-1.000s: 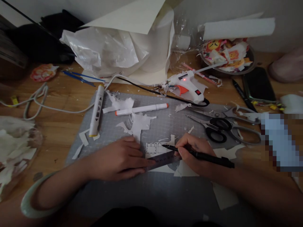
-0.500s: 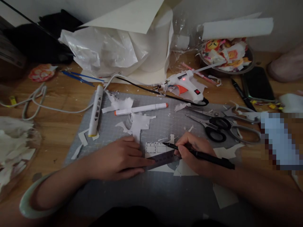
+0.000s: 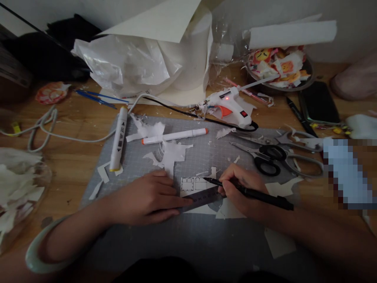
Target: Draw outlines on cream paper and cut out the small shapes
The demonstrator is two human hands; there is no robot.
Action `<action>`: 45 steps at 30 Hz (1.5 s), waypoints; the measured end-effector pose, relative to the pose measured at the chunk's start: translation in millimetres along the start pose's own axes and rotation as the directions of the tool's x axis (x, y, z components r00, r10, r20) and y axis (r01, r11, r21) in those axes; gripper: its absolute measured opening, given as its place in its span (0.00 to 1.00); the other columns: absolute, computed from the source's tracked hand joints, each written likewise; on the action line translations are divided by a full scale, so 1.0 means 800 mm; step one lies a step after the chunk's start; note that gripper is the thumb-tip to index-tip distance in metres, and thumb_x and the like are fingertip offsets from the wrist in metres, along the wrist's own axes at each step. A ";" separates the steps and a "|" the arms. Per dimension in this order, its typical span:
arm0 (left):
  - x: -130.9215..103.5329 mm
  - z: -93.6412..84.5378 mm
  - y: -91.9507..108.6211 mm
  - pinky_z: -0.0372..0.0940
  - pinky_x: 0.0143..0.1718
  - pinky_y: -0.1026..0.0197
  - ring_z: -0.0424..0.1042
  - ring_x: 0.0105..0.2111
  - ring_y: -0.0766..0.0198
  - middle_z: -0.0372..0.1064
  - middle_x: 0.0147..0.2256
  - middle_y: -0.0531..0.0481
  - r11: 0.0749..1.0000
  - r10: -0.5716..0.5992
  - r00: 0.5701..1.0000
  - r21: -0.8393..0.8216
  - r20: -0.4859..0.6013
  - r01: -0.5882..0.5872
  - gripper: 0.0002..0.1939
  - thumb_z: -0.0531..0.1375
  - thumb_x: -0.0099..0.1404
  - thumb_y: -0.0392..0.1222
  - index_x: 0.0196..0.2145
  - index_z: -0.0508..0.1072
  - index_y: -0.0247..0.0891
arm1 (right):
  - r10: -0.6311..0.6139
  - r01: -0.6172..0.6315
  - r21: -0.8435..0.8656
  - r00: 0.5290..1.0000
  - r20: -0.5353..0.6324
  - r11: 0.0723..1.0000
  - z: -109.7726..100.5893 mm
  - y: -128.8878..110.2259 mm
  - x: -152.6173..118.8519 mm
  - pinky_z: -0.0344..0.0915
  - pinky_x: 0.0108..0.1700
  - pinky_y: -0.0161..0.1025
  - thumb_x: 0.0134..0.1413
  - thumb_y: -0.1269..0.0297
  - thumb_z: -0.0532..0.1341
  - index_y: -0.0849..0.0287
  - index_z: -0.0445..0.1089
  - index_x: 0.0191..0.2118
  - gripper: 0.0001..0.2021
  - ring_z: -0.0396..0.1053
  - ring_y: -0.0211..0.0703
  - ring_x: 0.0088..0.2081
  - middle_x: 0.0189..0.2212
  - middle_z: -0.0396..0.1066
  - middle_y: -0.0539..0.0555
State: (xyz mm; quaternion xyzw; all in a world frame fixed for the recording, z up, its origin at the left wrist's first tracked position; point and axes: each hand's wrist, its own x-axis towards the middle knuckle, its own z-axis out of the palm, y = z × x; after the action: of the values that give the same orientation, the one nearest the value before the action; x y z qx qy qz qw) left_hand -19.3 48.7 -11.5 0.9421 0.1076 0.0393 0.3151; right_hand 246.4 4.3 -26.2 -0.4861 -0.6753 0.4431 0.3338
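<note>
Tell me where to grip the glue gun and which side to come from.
Grip the glue gun around its handle, coming from the near right: it lies flat, handle slanting that way, trigger on the handle's left. Avoid the nozzle end, ringed by paper scraps; the lit red light suggests it may be hot.

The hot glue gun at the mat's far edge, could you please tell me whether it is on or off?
On, it appears: the hot glue gun shows a glowing red indicator light on its white body.
</note>
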 end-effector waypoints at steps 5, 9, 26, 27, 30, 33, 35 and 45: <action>-0.001 0.000 0.000 0.55 0.37 0.57 0.68 0.30 0.60 0.72 0.30 0.48 1.000 0.002 1.000 0.008 -0.005 -0.002 0.16 0.49 0.72 0.39 0.55 0.67 0.38 | 0.003 -0.003 -0.001 1.000 0.006 1.000 -0.001 0.000 0.000 0.57 0.23 0.29 0.57 0.68 0.56 0.57 0.61 0.28 0.07 0.62 0.31 0.21 0.20 0.66 0.46; -0.001 -0.001 0.000 0.55 0.37 0.57 0.68 0.30 0.60 0.72 0.30 0.48 1.000 -0.001 1.000 0.009 0.003 0.001 0.16 0.49 0.72 0.39 0.54 0.67 0.38 | 0.011 -0.011 0.011 1.000 0.004 1.000 0.000 -0.001 0.001 0.58 0.23 0.29 0.56 0.69 0.56 0.57 0.61 0.27 0.07 0.63 0.32 0.20 0.20 0.66 0.46; 0.001 -0.002 0.000 0.58 0.37 0.57 0.69 0.31 0.61 0.72 0.29 0.48 1.000 0.003 1.000 0.031 0.003 -0.004 0.17 0.48 0.73 0.41 0.55 0.67 0.38 | 0.059 -0.061 0.035 0.997 0.049 0.998 -0.010 -0.004 0.009 0.57 0.21 0.31 0.52 0.69 0.55 0.60 0.64 0.26 0.06 0.63 0.34 0.19 0.18 0.67 0.48; 0.001 -0.002 0.000 0.58 0.37 0.57 0.68 0.30 0.61 0.72 0.29 0.48 0.999 0.006 1.000 0.036 0.001 -0.006 0.17 0.47 0.73 0.41 0.55 0.67 0.38 | 0.053 -0.054 0.028 0.997 0.051 0.998 -0.011 -0.005 0.009 0.57 0.21 0.31 0.52 0.69 0.55 0.60 0.64 0.25 0.06 0.63 0.34 0.19 0.18 0.67 0.48; 0.001 -0.001 0.000 0.58 0.36 0.57 0.68 0.30 0.61 0.71 0.29 0.48 0.999 0.006 1.000 0.045 0.001 -0.006 0.17 0.48 0.73 0.40 0.55 0.67 0.38 | 0.050 -0.050 0.000 0.997 0.066 0.999 -0.011 -0.005 0.010 0.56 0.21 0.31 0.51 0.69 0.55 0.60 0.64 0.25 0.06 0.62 0.34 0.19 0.18 0.66 0.48; 0.001 -0.001 0.000 0.57 0.37 0.57 0.68 0.30 0.60 0.71 0.29 0.49 0.999 0.005 1.000 0.039 -0.002 -0.005 0.16 0.48 0.73 0.40 0.54 0.67 0.37 | 0.044 -0.043 -0.014 0.997 0.067 0.999 -0.011 -0.005 0.010 0.56 0.22 0.31 0.51 0.69 0.55 0.59 0.63 0.25 0.06 0.62 0.33 0.19 0.18 0.66 0.47; 0.000 -0.001 0.000 0.56 0.37 0.56 0.68 0.30 0.61 0.71 0.29 0.49 0.999 0.005 1.000 0.037 -0.002 -0.005 0.16 0.49 0.72 0.39 0.54 0.67 0.37 | 0.044 -0.043 -0.023 0.997 0.068 0.999 -0.011 -0.005 0.010 0.56 0.22 0.30 0.52 0.69 0.55 0.59 0.64 0.26 0.05 0.61 0.33 0.20 0.18 0.66 0.47; 0.000 0.000 -0.001 0.57 0.37 0.56 0.68 0.31 0.60 0.71 0.29 0.48 1.000 0.004 1.000 0.028 0.012 -0.004 0.16 0.49 0.72 0.39 0.54 0.67 0.37 | 0.025 -0.024 -0.010 0.999 0.038 1.000 -0.009 -0.005 0.009 0.56 0.23 0.31 0.54 0.68 0.55 0.59 0.63 0.26 0.06 0.63 0.33 0.20 0.19 0.66 0.47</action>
State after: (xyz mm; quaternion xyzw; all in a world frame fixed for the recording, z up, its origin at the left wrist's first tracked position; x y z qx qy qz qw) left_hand -19.6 49.1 -11.7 0.9469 0.1045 0.0327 0.3023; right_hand 249.5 13.0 -19.9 -0.4874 -0.6776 0.4532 0.3130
